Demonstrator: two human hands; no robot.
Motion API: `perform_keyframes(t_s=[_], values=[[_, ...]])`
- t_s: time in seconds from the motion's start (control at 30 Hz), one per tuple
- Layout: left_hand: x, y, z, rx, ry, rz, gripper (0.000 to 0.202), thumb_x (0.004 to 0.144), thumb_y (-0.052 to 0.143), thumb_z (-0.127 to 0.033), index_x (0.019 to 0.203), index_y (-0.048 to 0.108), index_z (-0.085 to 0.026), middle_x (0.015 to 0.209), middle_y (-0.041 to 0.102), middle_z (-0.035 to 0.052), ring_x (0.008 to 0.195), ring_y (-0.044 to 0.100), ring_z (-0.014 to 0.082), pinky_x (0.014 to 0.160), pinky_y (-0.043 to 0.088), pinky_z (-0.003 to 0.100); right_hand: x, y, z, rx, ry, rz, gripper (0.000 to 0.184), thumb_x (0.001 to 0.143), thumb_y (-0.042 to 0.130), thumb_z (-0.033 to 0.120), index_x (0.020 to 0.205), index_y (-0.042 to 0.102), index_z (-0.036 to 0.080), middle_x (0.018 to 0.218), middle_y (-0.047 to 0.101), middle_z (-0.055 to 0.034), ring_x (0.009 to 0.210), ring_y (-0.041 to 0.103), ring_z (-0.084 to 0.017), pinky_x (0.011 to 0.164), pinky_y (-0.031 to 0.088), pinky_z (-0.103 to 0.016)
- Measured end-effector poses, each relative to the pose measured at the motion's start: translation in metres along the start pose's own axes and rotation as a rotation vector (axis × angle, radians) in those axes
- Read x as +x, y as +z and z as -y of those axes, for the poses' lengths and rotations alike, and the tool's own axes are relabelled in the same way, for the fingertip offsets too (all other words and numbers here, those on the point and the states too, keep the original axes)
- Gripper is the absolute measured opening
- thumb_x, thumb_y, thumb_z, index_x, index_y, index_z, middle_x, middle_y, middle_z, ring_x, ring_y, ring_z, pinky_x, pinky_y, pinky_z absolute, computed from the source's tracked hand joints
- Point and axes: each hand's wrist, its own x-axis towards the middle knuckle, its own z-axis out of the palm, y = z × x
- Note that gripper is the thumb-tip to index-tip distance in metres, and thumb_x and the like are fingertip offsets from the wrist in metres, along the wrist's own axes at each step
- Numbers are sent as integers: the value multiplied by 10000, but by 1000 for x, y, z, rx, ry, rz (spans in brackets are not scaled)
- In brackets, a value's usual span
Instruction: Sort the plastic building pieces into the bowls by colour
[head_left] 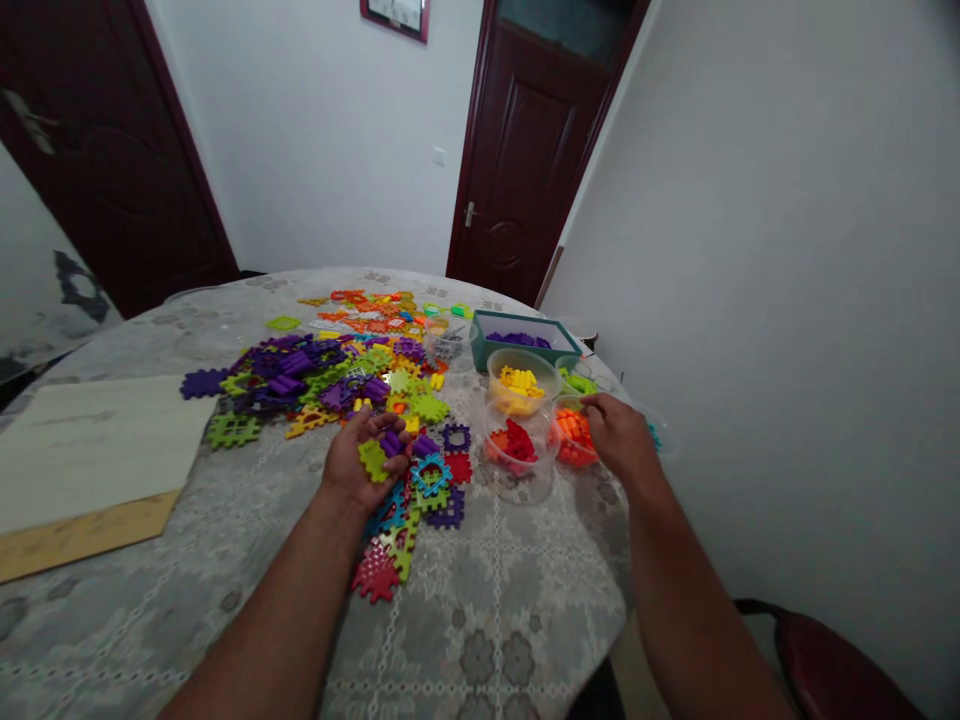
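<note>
My left hand (360,462) is turned palm up and cupped around several plastic building pieces, among them a yellow-green toothed square (373,460) and purple ribbed tubes (391,443). Just right of it lie interlocking pieces, including a blue toothed ring (430,474) and a red gear-like piece (376,571). My right hand (616,432) hangs at the right side of a clear round tub of orange pieces (573,434). Its fingers are pinched together at the rim; what they hold, if anything, is hidden.
A mixed pile of purple and green pieces (292,375) covers the table's middle left. Clear tubs of yellow pieces (519,382) and red pieces (512,443) stand beside a teal-edged box (487,352). A pale board (105,440) lies left. A dark red chair (832,665) is lower right.
</note>
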Motion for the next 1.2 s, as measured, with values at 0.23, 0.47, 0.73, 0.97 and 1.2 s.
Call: perform_keyframes(t_s=[0.23,0.47,0.73,0.97,1.2], values=[[0,0,5,-8,7,2,369,1070,465,-369,858,644,-126,725,681,84,557,684,179,313,348,174,-50,18,92,383,-391,226,213,1019,564,260,1128,740,212,1073,771,-81,927,717,-214,864,557,-349],[3,2,11,-1,63,-56,394,1068,472,-371,806,641,-130,671,665,58,526,656,155,396,434,209,-91,63,178,435,-628,380,291,1014,657,260,1298,650,195,1246,689,-131,1174,651,-266,1021,541,-427],[5,7,15,13,199,-125,187,916,605,-239,774,656,-129,694,655,52,582,648,157,566,538,261,-77,93,199,350,-534,389,185,1020,555,163,1150,687,173,1182,711,-129,1110,667,-247,977,528,-374],[14,-2,18,94,314,-112,482,613,523,78,1010,644,-167,898,741,67,798,759,183,716,633,287,-42,48,155,556,-359,364,301,984,587,194,1266,689,220,943,762,-18,836,697,-168,805,517,-292],[7,2,24,112,305,-11,527,792,603,85,1253,607,-171,1093,781,143,1062,793,249,928,666,366,41,20,51,378,-88,6,397,937,562,343,1262,728,187,911,760,-44,771,685,-199,737,513,-317]])
